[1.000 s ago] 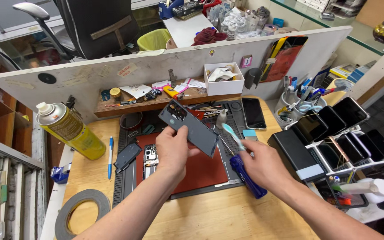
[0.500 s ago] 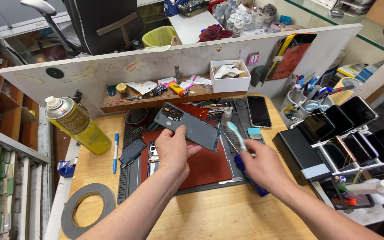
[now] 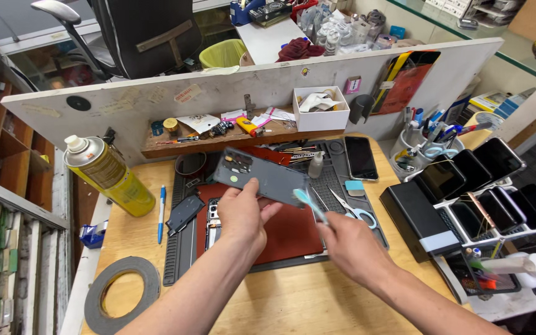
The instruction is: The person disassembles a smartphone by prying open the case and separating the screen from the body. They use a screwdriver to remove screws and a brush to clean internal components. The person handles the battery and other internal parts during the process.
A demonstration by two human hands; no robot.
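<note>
left hand point(image 3: 241, 214) grips grey phone back cover point(image 3: 260, 176), off the phone | right hand point(image 3: 348, 239) pinches teal pry tool point(image 3: 310, 205) at cover edge | opened phone body point(image 3: 211, 218) on red mat point(image 3: 290, 232), reassembly pending

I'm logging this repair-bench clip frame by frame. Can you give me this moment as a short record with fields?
setting: wooden workbench with a dark work mat
left hand: holds a grey phone back cover above the mat
right hand: holds a light blue pry tool against the cover's edge
left of the mat: blue pen, yellow spray can, tape roll
right of the mat: rack of phones
</note>
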